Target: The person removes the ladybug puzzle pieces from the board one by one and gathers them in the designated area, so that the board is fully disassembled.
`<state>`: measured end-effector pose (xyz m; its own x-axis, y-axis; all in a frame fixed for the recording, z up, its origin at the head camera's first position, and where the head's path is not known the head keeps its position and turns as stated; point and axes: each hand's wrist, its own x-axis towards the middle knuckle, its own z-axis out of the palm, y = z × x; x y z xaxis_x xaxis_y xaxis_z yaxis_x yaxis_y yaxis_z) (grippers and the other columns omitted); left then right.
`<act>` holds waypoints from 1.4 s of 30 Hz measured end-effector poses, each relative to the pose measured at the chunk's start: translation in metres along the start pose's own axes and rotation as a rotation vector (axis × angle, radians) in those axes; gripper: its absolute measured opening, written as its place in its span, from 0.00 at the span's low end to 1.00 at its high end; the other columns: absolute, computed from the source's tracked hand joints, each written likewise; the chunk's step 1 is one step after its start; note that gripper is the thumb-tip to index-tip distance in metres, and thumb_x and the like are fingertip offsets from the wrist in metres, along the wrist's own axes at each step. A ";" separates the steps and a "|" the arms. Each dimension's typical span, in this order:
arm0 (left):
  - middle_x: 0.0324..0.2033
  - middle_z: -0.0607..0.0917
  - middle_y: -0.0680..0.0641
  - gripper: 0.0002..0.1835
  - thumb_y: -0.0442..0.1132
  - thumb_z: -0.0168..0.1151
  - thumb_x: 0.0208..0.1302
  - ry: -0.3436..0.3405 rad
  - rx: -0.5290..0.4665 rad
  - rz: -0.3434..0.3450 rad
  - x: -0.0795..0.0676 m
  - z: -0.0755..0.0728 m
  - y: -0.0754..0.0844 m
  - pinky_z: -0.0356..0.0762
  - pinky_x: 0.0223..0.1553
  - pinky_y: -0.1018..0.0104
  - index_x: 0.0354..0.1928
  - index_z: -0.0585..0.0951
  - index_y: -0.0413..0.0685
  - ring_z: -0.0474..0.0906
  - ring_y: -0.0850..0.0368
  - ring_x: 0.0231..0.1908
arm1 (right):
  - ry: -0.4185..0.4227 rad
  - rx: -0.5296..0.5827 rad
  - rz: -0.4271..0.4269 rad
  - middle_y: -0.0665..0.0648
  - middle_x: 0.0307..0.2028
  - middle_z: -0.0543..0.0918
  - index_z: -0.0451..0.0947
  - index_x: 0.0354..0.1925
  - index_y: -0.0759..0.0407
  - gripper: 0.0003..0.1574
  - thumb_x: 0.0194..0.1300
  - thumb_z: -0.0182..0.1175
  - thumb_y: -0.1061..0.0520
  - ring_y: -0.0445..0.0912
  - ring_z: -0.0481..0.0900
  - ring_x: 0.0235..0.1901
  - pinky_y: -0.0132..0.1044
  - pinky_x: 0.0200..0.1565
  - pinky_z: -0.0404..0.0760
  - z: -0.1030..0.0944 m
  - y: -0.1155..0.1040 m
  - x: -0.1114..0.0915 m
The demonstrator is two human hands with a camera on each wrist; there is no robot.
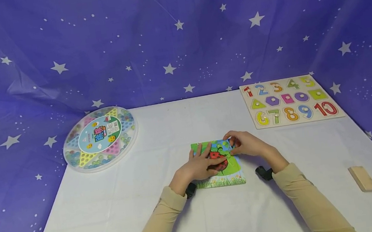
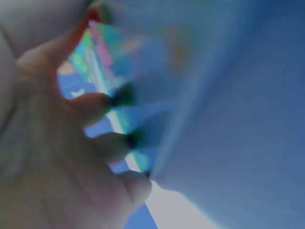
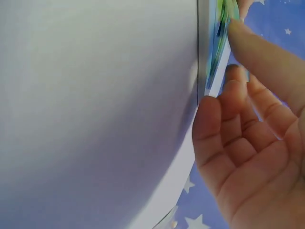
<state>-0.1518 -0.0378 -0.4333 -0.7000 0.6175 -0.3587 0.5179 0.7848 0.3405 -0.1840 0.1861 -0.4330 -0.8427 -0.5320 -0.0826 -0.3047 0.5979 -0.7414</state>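
A square ladybug jigsaw puzzle (image 1: 237, 180) lies flat on the white table, with a red spotted ladybug on green and a grassy strip along its near edge. My left hand (image 1: 200, 166) rests on its left half, fingers spread over the ladybug. At the upper right corner my right hand (image 1: 247, 143) has bent fingers and pinches a green-and-blue puzzle piece (image 3: 222, 28) between thumb and fingers. That piece looks slightly raised in the right wrist view, though the fingers partly hide it. The left wrist view is blurred along the puzzle.
A round Chinese checkers set (image 1: 131, 144) with marbles under a clear lid stands at the back left. A wooden number puzzle board (image 1: 289, 98) lies at the back right. A small wooden block (image 1: 363, 179) sits near the right edge. Purple starred cloth (image 1: 151, 44) hangs behind.
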 end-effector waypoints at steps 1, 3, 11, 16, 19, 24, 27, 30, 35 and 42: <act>0.69 0.37 0.45 0.28 0.56 0.52 0.61 0.008 -0.007 0.011 0.000 0.000 -0.002 0.34 0.60 0.40 0.65 0.60 0.75 0.28 0.38 0.65 | 0.008 0.016 0.003 0.54 0.29 0.74 0.71 0.50 0.62 0.26 0.51 0.67 0.63 0.44 0.68 0.24 0.34 0.28 0.68 -0.001 0.001 -0.001; 0.69 0.37 0.45 0.29 0.55 0.53 0.61 0.017 -0.025 0.028 -0.002 0.001 -0.005 0.33 0.60 0.40 0.65 0.61 0.73 0.28 0.39 0.65 | 0.023 0.055 0.006 0.54 0.28 0.75 0.71 0.50 0.62 0.26 0.52 0.67 0.61 0.44 0.68 0.24 0.34 0.27 0.69 -0.003 0.005 -0.003; 0.69 0.41 0.44 0.29 0.52 0.57 0.60 0.063 -0.117 0.073 -0.012 0.003 -0.018 0.31 0.61 0.42 0.64 0.64 0.68 0.29 0.41 0.66 | 0.088 0.362 0.041 0.60 0.28 0.78 0.68 0.53 0.65 0.31 0.52 0.67 0.59 0.52 0.74 0.25 0.35 0.28 0.72 -0.026 0.026 -0.028; 0.68 0.46 0.42 0.29 0.48 0.60 0.59 0.121 -0.139 0.130 -0.020 0.004 -0.026 0.36 0.62 0.44 0.63 0.68 0.60 0.34 0.41 0.67 | 0.145 0.395 0.122 0.61 0.30 0.78 0.65 0.56 0.66 0.33 0.54 0.65 0.59 0.54 0.77 0.30 0.38 0.33 0.76 -0.049 0.048 -0.060; 0.68 0.48 0.40 0.28 0.47 0.61 0.58 0.151 -0.150 0.157 -0.025 0.004 -0.030 0.36 0.62 0.44 0.62 0.70 0.57 0.37 0.40 0.66 | 0.173 0.344 0.198 0.60 0.30 0.78 0.64 0.57 0.65 0.34 0.55 0.65 0.57 0.50 0.76 0.28 0.38 0.30 0.77 -0.063 0.064 -0.079; 0.67 0.51 0.39 0.29 0.47 0.63 0.55 0.179 -0.154 0.155 -0.032 0.004 -0.033 0.40 0.62 0.46 0.61 0.71 0.56 0.40 0.39 0.66 | 0.183 0.190 0.314 0.59 0.29 0.75 0.64 0.58 0.68 0.35 0.55 0.65 0.55 0.46 0.73 0.24 0.36 0.26 0.74 -0.081 0.084 -0.103; 0.67 0.52 0.39 0.29 0.48 0.64 0.55 0.197 -0.161 0.136 -0.035 0.005 -0.031 0.45 0.62 0.48 0.61 0.71 0.56 0.42 0.39 0.66 | 0.166 0.095 0.354 0.58 0.29 0.74 0.64 0.57 0.70 0.35 0.56 0.64 0.56 0.45 0.72 0.25 0.35 0.26 0.73 -0.088 0.089 -0.113; 0.66 0.54 0.39 0.28 0.48 0.63 0.56 0.216 -0.150 0.127 -0.038 0.006 -0.026 0.49 0.62 0.50 0.60 0.72 0.56 0.45 0.39 0.65 | 0.152 0.000 0.385 0.56 0.26 0.73 0.65 0.57 0.70 0.35 0.56 0.64 0.54 0.45 0.69 0.25 0.35 0.27 0.69 -0.091 0.091 -0.117; 0.66 0.58 0.44 0.27 0.51 0.60 0.59 0.235 0.000 0.147 -0.038 0.009 -0.015 0.50 0.62 0.52 0.60 0.72 0.55 0.49 0.41 0.65 | 0.139 -0.070 0.412 0.55 0.24 0.71 0.64 0.58 0.69 0.37 0.56 0.64 0.53 0.45 0.67 0.24 0.36 0.26 0.65 -0.090 0.084 -0.112; 0.65 0.61 0.48 0.30 0.52 0.58 0.59 0.211 0.087 0.170 -0.036 0.011 -0.003 0.51 0.62 0.54 0.63 0.68 0.51 0.53 0.47 0.64 | 0.169 -0.089 0.245 0.55 0.27 0.76 0.69 0.56 0.66 0.28 0.61 0.59 0.53 0.45 0.71 0.24 0.37 0.25 0.69 -0.060 0.045 -0.064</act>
<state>-0.1227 -0.0625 -0.4307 -0.6818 0.7231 -0.1111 0.6702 0.6783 0.3013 -0.1706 0.2826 -0.4212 -0.9555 -0.2627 -0.1340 -0.1149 0.7502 -0.6511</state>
